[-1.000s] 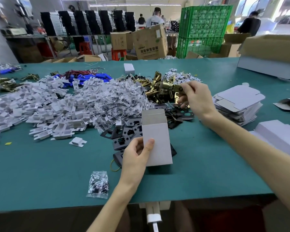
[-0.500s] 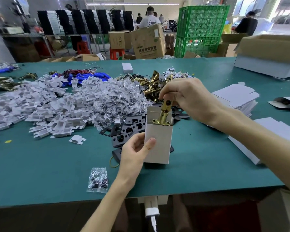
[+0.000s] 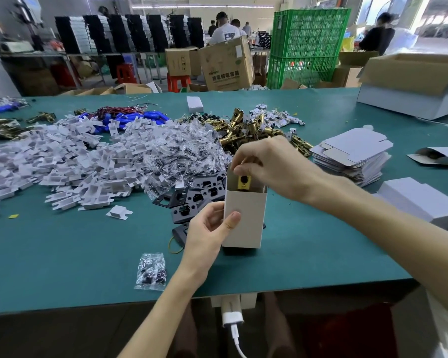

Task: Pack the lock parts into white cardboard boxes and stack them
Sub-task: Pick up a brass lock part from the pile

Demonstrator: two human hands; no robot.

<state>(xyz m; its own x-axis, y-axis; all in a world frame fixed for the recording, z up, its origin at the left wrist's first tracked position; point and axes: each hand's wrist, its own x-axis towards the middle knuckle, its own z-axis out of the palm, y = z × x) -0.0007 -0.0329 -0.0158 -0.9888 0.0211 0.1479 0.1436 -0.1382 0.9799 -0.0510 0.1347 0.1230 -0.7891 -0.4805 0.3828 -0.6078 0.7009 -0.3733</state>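
Brass latch [image 3: 244, 182] partly sunk in the open box.
My left hand [image 3: 207, 231] grips the upright white cardboard box [image 3: 243, 218] by the table's [image 3: 62, 267] near edge, thumb across its front. My right hand [image 3: 274, 166] pinches the latch's top; the box walls hide its lower part. Green tabletop shows between the box and the flat box blanks [image 3: 352, 156] rightward.

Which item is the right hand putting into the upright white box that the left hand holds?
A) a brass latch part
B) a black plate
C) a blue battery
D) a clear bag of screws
A: the right hand pinches a brass latch part in the open top of the white box, which the left hand grips.
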